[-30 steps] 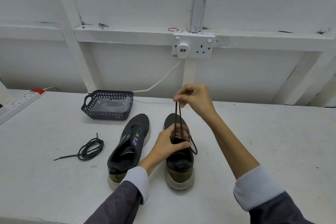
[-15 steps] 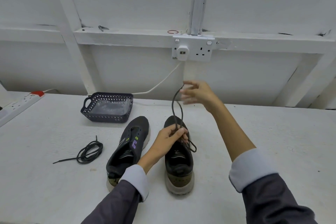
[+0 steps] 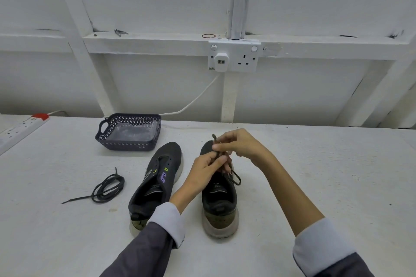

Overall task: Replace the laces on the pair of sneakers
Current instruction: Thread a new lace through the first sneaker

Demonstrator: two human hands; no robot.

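Both hands work over the right sneaker (image 3: 219, 195), which stands on the counter (image 3: 315, 164) with its heel toward the person. The left hand (image 3: 206, 172) has its fingers (image 3: 221, 159) closed on the dark lace (image 3: 234, 177) just above the tongue, which likely keeps the laced section taut. The right hand (image 3: 240, 144) pinches the same lace directly above the left fingers, thumb and forefinger pressed together on it; a short end (image 3: 213, 136) projects upward past the right fingertips. A loop of lace hangs below the left fingers, against the shoe's right side. This grip appears to serve tying or tensioning at the top eyelets.

The left sneaker (image 3: 157, 182) lies to the left of the left fingers, unlaced, with its eyelets bare. A coiled black lace (image 3: 108, 188) lies farther left, well apart from both hands, presumably reserved for it. A perforated basket (image 3: 129, 130) stands beyond the left sneaker.
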